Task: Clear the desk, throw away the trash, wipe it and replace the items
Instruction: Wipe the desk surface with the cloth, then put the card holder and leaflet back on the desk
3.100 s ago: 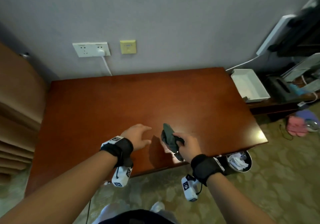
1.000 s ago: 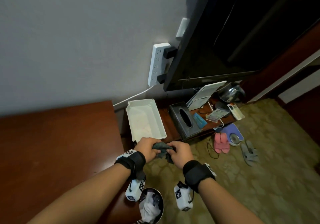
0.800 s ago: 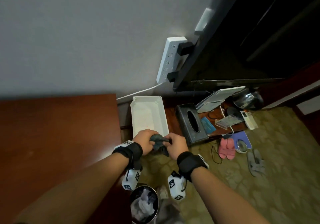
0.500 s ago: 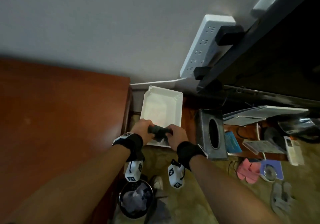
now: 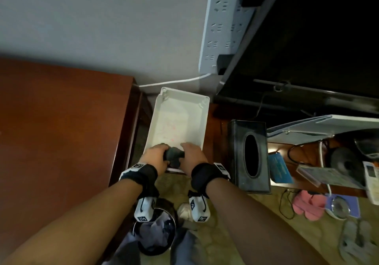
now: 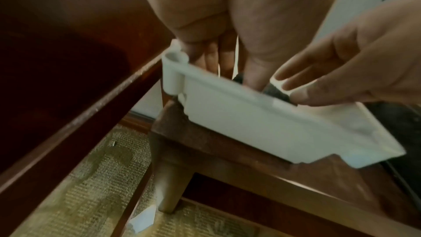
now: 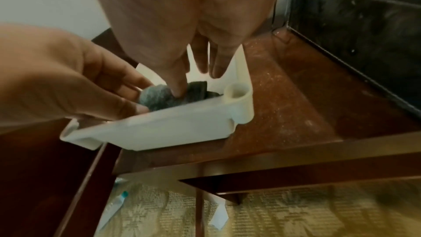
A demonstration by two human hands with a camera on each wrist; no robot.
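Cloth [image 5: 174, 156], gray, gripped by left hand [image 5: 154, 159] and right hand [image 5: 193, 156] inside white tray [image 5: 180, 104].

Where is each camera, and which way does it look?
Head: on the head, looking down at tray, desk; both forearms, left hand, right hand show.
Left wrist: at the left palm, looking along it at the tray's wall; right hand shows too.
Right wrist: at the right palm, looking along it into the tray, tissue box beside; left hand shows.
All share the cloth, held by both hands at the tray's near end.
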